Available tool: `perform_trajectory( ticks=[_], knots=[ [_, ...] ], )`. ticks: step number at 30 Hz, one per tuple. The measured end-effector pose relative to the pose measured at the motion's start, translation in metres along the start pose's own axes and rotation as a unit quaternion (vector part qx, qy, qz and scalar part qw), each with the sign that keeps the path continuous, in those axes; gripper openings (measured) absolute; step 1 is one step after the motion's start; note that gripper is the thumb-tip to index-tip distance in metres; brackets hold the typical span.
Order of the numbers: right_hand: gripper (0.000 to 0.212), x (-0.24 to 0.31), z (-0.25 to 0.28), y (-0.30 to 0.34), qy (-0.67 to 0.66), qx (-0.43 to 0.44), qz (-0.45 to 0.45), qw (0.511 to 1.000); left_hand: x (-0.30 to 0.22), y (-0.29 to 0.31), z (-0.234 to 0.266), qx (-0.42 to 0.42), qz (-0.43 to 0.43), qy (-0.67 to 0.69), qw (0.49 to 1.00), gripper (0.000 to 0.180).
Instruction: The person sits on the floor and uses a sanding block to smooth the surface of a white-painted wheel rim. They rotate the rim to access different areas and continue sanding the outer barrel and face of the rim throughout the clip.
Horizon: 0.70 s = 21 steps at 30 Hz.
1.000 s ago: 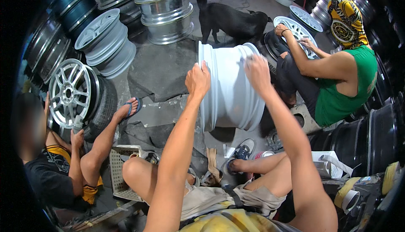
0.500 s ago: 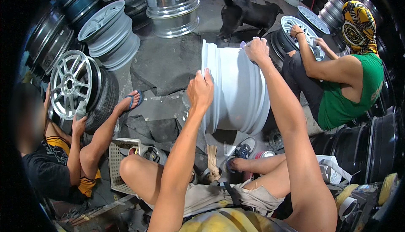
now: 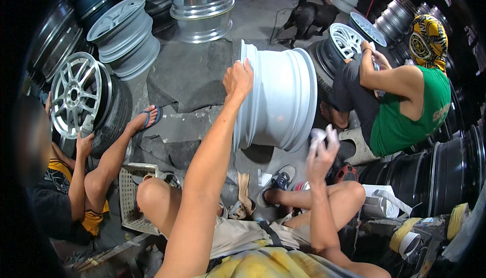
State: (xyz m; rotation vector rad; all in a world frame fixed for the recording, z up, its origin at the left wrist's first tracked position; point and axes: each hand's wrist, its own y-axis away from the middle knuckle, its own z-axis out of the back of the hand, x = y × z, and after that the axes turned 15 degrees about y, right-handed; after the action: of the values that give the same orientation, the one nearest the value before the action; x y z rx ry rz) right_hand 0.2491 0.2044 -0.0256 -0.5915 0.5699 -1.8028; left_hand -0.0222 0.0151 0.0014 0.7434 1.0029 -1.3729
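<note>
A pale grey-white wheel rim (image 3: 276,98) lies on its side in front of me, its barrel facing up. My left hand (image 3: 238,79) is closed round the rim's left lip, with the fingers curled over the edge. Off the rim, just beyond its near right edge, my right hand (image 3: 323,154) is raised above my right knee. Between its thumb and fingers is a small whitish piece (image 3: 318,135), too blurred to name more exactly. The fingertips look dusted with white.
On the left, a person holds a spoked wheel with a tyre (image 3: 76,96). A person in a green top (image 3: 412,113) works at another wheel (image 3: 347,40) on the right. Stacked rims (image 3: 200,10) and a black dog (image 3: 311,17) are farther back. A plastic crate (image 3: 136,169) stands by my left knee.
My right hand has left the rim's far right edge and drawn back toward me. My left hand keeps its grip on the left lip. The dog has moved farther away.
</note>
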Motion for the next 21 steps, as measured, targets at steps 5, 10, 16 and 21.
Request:
perform_trajectory(
  ticks=[5, 10, 16, 21],
  knots=[
    [0.024, 0.006, -0.028, -0.073, 0.076, -0.091, 0.163, 0.979, 0.006, 0.037, 0.006, -0.009, -0.029, 0.018, 0.999, 0.051],
    [0.021, 0.014, -0.097, -0.191, 0.076, 0.046, 0.186, 0.978, 0.020, 0.111, 0.031, -0.030, -0.032, 0.031, 0.999, 0.047],
    [0.031, -0.044, -0.201, -0.280, 0.071, 0.257, 0.131, 0.955, 0.005, 0.121, 0.013, -0.002, -0.041, 0.046, 0.998, 0.047],
    [0.023, -0.002, -0.071, -0.149, 0.024, -0.008, 0.230, 0.973, 0.014, 0.038, 0.011, -0.039, -0.040, 0.009, 0.998, 0.047]
  ],
)
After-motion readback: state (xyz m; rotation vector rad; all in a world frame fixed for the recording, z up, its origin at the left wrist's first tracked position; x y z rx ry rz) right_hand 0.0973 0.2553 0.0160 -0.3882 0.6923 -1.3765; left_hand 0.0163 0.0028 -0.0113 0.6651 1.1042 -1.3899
